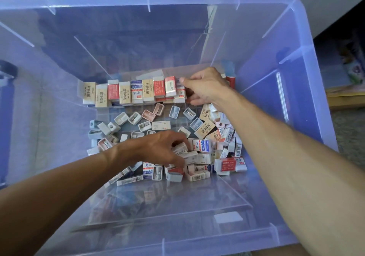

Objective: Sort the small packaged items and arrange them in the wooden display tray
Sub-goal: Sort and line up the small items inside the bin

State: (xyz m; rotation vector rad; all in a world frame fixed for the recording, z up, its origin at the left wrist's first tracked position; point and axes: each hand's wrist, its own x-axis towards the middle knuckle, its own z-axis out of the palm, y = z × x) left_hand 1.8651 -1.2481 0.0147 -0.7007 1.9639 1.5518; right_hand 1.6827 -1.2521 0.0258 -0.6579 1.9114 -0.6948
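Packaged erasers and small pencil sharpeners lie on the floor of a big translucent blue bin (292, 89). A row of upright erasers (130, 91) in cream, red and blue sleeves stands along the far side. My right hand (205, 87) is at the right end of that row, thumb on top and fingers curled around the end erasers (180, 94). My left hand (158, 147) reaches into the loose pile (209, 153) at the near side, thumb and fingers closing around a white barcoded eraser (180, 152). Loose sharpeners (138, 117) are scattered in the middle.
The bin's tall walls surround both forearms. Outside the bin at the right, a wooden edge (345, 98) sits on the floor beside colourful printed material (353, 74). A flat clear lid or sheet (158, 206) lies inside the bin near me.
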